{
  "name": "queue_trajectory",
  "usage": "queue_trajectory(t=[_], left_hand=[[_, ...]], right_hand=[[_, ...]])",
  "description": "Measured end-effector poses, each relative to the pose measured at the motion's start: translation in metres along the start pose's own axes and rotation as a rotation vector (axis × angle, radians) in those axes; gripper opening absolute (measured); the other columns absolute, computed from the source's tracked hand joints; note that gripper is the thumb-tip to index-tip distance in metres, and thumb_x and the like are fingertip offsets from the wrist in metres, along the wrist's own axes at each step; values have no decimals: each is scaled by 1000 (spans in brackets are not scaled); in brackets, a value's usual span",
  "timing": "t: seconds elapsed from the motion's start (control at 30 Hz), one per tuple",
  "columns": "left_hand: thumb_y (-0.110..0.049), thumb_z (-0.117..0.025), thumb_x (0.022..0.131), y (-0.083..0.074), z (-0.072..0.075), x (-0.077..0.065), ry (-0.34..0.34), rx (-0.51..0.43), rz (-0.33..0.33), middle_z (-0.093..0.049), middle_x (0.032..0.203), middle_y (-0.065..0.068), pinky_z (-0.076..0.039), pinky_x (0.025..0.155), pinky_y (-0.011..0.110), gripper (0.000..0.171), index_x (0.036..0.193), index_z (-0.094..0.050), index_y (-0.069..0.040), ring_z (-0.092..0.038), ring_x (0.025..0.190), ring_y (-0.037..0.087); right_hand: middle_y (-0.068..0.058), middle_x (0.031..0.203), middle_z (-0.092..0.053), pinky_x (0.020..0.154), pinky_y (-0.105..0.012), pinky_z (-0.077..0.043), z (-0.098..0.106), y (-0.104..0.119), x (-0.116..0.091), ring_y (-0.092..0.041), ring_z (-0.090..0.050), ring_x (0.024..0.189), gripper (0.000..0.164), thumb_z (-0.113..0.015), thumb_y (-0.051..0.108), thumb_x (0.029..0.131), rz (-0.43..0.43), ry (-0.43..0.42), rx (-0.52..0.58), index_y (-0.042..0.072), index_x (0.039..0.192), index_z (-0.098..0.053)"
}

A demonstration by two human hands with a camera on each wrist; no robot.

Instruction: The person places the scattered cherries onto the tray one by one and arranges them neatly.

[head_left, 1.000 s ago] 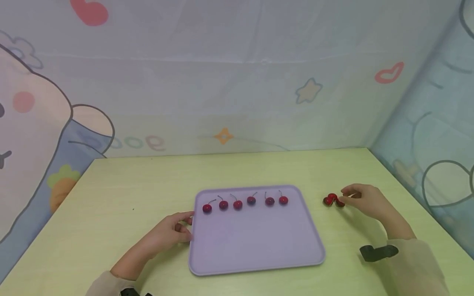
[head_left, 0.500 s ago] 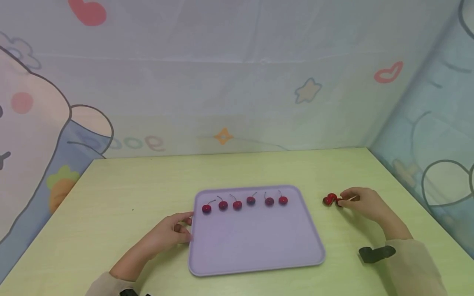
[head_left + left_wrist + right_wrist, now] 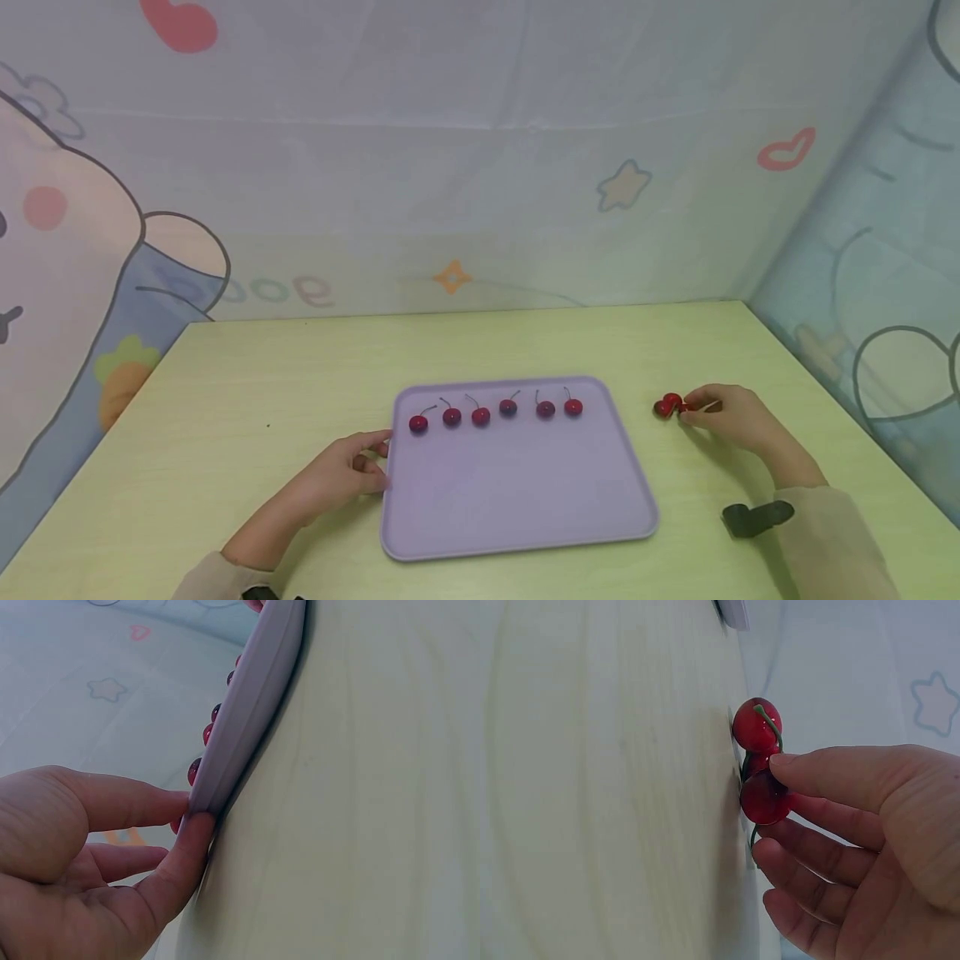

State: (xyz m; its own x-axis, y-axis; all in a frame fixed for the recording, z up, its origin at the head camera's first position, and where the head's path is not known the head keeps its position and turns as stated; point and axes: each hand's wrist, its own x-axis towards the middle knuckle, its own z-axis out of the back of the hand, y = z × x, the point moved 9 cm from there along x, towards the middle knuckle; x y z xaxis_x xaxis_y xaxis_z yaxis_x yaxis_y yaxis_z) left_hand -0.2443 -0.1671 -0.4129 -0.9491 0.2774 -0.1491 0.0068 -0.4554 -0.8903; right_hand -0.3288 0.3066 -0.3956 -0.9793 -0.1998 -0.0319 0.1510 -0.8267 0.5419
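Observation:
My right hand (image 3: 731,412) is beside a small cluster of red cherries to the right of the tray. Its thumb and index finger pinch a dark red cherry (image 3: 761,799) in the right wrist view, where a green stem hangs below it. Another cherry (image 3: 756,724) with a green stem sits against it, and a third is partly hidden behind the thumb. On the left, my left hand (image 3: 341,475) holds the left edge of a lilac tray (image 3: 517,546), thumb and finger at the rim. Several stemmed cherries, such as the leftmost cherry (image 3: 418,424), form a row along the tray's far side.
The pale yellow-green table (image 3: 285,367) extends around the tray on all sides. Behind it hangs a printed cloth backdrop (image 3: 480,167), which also closes off the left and right sides.
My right hand has shifted slightly left and downward, its fingertips closing on the nearest cherry of the cluster. The left hand, tray and row of cherries stay in place.

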Motion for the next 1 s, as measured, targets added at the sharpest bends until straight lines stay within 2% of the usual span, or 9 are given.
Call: queue_trajectory(t=[0.6, 1.0], left_hand=[[0, -69, 81, 1, 1, 0, -3, -2, -2, -55, 119, 18, -47, 66, 25, 67, 140, -40, 10, -56, 87, 19], [0, -69, 81, 0, 1, 0, -8, 2, 7, -55, 119, 18, -47, 67, 26, 67, 140, -40, 10, -57, 88, 19]], right_hand=[[-19, 100, -68, 73, -38, -49, 5, 3, -1, -32, -63, 92, 38, -68, 26, 89, 7, -25, -36, -4, 111, -65], [-15, 97, -69, 70, -36, -49, 21, 23, 1, -31, -63, 91, 35, -67, 23, 89, 73, -69, -45, -4, 111, -65]])
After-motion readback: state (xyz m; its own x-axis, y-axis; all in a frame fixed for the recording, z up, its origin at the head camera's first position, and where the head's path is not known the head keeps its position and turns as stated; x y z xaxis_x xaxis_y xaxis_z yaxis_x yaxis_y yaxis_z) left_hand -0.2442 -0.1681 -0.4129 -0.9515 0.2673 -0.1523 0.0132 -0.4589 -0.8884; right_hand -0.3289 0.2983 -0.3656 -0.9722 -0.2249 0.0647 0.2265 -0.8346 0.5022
